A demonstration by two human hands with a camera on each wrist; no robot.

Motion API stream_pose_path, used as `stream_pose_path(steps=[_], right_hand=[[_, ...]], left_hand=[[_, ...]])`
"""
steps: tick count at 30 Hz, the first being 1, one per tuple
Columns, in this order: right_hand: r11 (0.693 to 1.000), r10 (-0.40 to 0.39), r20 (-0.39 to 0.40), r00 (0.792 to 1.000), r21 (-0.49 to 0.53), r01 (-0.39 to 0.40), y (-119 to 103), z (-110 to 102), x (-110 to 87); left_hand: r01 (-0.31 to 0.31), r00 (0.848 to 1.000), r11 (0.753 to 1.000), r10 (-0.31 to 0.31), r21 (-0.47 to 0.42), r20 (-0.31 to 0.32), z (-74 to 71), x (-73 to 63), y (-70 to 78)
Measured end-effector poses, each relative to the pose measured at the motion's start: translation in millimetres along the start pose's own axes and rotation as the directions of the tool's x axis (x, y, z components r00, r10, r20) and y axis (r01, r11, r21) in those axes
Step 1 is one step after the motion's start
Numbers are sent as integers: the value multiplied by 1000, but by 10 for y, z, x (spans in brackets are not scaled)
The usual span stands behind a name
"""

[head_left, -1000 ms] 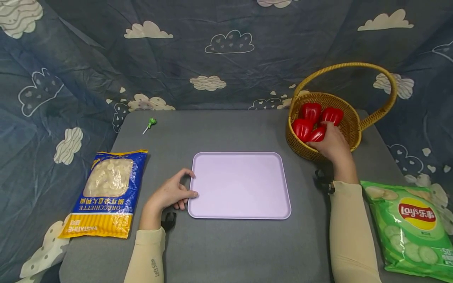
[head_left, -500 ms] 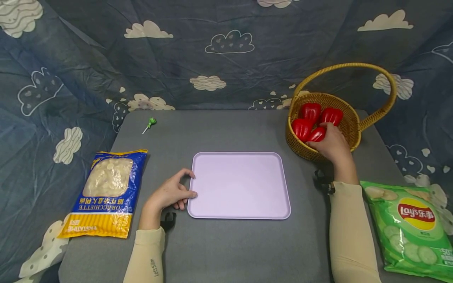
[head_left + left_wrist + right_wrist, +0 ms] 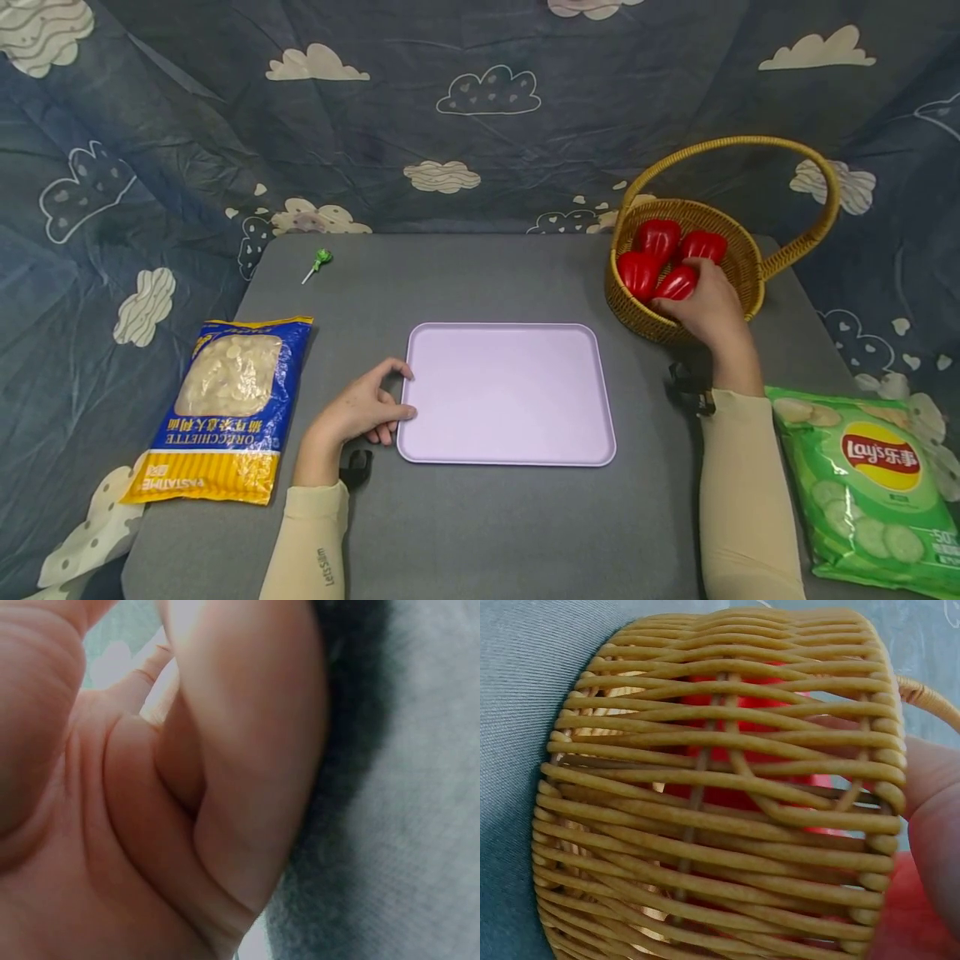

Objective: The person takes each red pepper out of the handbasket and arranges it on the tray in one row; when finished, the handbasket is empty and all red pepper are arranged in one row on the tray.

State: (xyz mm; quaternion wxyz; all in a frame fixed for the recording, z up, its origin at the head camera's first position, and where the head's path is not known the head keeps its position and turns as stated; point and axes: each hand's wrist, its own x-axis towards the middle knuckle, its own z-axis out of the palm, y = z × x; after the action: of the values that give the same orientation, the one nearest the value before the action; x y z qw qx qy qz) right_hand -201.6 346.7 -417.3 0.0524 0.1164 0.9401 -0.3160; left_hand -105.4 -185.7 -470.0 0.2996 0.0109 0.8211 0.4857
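Observation:
In the head view my left hand (image 3: 362, 408) holds the left edge of a pale lilac tray (image 3: 510, 396), thumb and index fingertip over the rim. The other fingers curl beside it; the left wrist view is filled by the palm and bent fingers (image 3: 255, 750). My right hand (image 3: 708, 304) reaches into a wicker basket (image 3: 641, 321) and grips a glossy red bell pepper (image 3: 677, 283) between thumb and fingers. Several red peppers lie together there, one pepper (image 3: 657, 240) toward the back. From the right wrist, the basket's woven wall (image 3: 727, 795) covers most of the pepper.
A blue and yellow bag of orecchiette pasta (image 3: 225, 408) lies at the left. Behind it is a green lollipop (image 3: 321, 258). A green Lay's chip bag (image 3: 870, 492) lies beside the right forearm. The basket's tall handle (image 3: 750, 142) arches above the peppers. A cloud-printed cloth (image 3: 487, 175) hangs behind the grey table.
The pepper in my right hand has shifted slightly to the right with the fingers. My left hand and the tray stay where they were.

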Motion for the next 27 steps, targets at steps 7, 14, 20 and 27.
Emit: stream_pose_path(steps=[7, 14, 20, 27], right_hand=[[1000, -27, -59, 998, 7, 27, -36, -85, -76], [997, -77, -92, 993, 24, 80, -157, -157, -192], [987, -141, -86, 986, 62, 147, -328, -201, -310], [975, -198, -22, 980, 103, 199, -650, -178, -522]], left_hand=[[-7, 1000, 1000, 7, 2, 3, -5, 0, -6], [-10, 1000, 1000, 10, 2, 8, -8, 2, -12], [-22, 1000, 1000, 22, 3, 9, -9, 4, -20], [-36, 999, 999, 36, 1, 11, -4, 8, -33]])
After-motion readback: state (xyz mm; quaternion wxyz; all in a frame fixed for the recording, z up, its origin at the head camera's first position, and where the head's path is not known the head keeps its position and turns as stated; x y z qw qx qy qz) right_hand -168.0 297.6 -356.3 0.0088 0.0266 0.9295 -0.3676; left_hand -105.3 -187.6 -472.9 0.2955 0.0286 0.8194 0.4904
